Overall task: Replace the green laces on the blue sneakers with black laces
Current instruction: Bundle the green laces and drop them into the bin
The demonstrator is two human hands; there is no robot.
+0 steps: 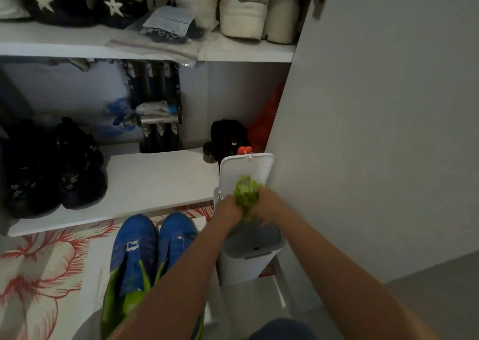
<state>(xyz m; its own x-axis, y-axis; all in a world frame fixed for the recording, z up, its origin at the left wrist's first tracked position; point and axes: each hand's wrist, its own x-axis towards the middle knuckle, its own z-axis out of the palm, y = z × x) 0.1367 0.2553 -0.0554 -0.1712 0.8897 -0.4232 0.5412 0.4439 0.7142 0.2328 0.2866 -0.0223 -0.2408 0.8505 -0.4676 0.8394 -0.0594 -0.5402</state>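
While the blue sneakers [153, 244] sit at lower centre on a white sheet [94, 269] over the floral mat [39, 275], no lace showing in them, the risk lies just beyond, at the white bin [243, 269] right of centre. The wad of green laces [246, 192] is loose and springy. If it is let go unevenly, ends may drape over the rim or drop on the floor beside the bin. The raised lid [246, 165] stands just behind the hands and could fall on them or trap a lace. Left hand [228, 207] and right hand [269, 205] both grip the wad from either side, above the open mouth, fingers closed around it. Blur hides the fingertips, so how tight is unclear. Black laces not identified. The shelf [155, 179] beyond holds other shoes.
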